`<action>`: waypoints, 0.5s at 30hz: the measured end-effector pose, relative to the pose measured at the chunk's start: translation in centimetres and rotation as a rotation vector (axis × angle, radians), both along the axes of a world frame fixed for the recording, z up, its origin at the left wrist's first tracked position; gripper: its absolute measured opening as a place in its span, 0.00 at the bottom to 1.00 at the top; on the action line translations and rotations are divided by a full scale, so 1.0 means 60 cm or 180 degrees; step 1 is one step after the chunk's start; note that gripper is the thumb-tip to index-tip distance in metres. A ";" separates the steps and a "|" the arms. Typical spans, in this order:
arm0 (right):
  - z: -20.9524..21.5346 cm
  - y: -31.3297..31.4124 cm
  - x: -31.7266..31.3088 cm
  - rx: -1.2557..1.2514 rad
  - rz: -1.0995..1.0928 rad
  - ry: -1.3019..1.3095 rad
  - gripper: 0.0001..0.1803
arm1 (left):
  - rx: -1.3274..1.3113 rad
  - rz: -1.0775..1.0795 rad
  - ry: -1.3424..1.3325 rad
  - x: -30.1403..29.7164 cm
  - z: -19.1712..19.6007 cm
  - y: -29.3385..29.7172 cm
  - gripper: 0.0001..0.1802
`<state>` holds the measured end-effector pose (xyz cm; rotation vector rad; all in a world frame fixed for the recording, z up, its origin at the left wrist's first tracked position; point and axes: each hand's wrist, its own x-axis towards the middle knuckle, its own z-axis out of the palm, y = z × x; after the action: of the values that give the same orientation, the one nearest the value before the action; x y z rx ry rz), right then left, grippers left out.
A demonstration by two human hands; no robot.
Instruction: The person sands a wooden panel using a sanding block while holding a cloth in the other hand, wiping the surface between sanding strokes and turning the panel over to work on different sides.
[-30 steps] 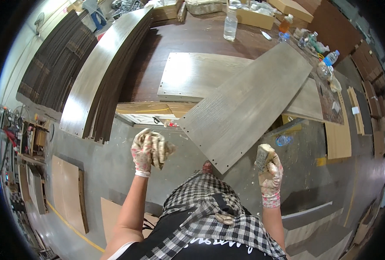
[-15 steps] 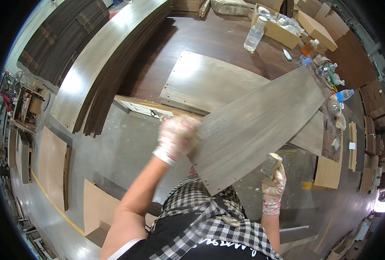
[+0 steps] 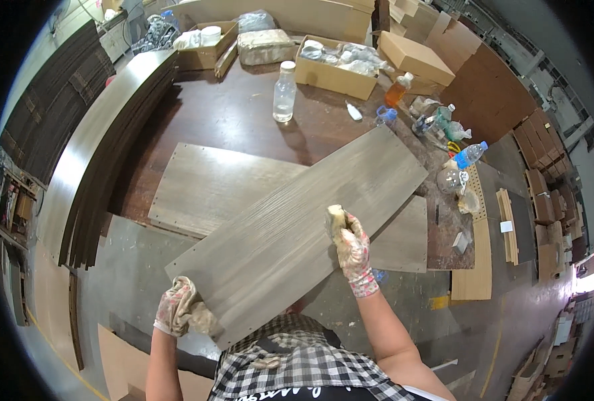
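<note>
A long grey-brown wood-grain panel (image 3: 297,230) lies slantwise, its near end by my body and its far end to the right over the table. My left hand (image 3: 172,309), in a white and pink patterned glove, is closed on a crumpled, stained rag (image 3: 204,319) at the panel's near left corner. My right hand (image 3: 354,252), gloved likewise, grips a small sanding block (image 3: 336,217) with a pale back, held at or just over the panel's right edge; contact is unclear. Beneath lies another similar panel (image 3: 223,177) with small holes along its end.
A dark brown table (image 3: 217,107) carries a clear bottle (image 3: 284,93), a white squeeze tube (image 3: 354,111) and an open carton (image 3: 337,77) of bags. Several plastic bottles, one blue-labelled (image 3: 469,155), line the right edge. A stack of panels (image 3: 103,147) stands at left.
My view has turned to the right. My left hand has gone down to the panel's near corner, where its rag now shows. My right hand has brought the sanding block up to the panel.
</note>
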<state>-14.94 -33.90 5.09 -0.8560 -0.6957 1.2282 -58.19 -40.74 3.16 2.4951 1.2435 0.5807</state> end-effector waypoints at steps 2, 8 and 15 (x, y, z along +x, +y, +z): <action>0.009 0.020 0.013 0.0044 0.0080 -0.0035 0.23 | -0.0610 0.0469 -0.0219 -0.023 -0.042 -0.021 0.14; 0.013 0.053 0.078 -0.0077 0.0087 -0.0440 0.21 | 0.0181 0.0769 0.1192 -0.130 -0.064 -0.029 0.13; -0.010 0.201 0.209 0.0377 -0.0823 -0.1411 0.31 | -0.0420 0.1319 0.1266 -0.363 -0.194 -0.114 0.18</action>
<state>-2.40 -21.85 4.48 -1.0949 -0.9678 0.7624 -79.98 -47.61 -8.48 2.3195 1.9015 0.0750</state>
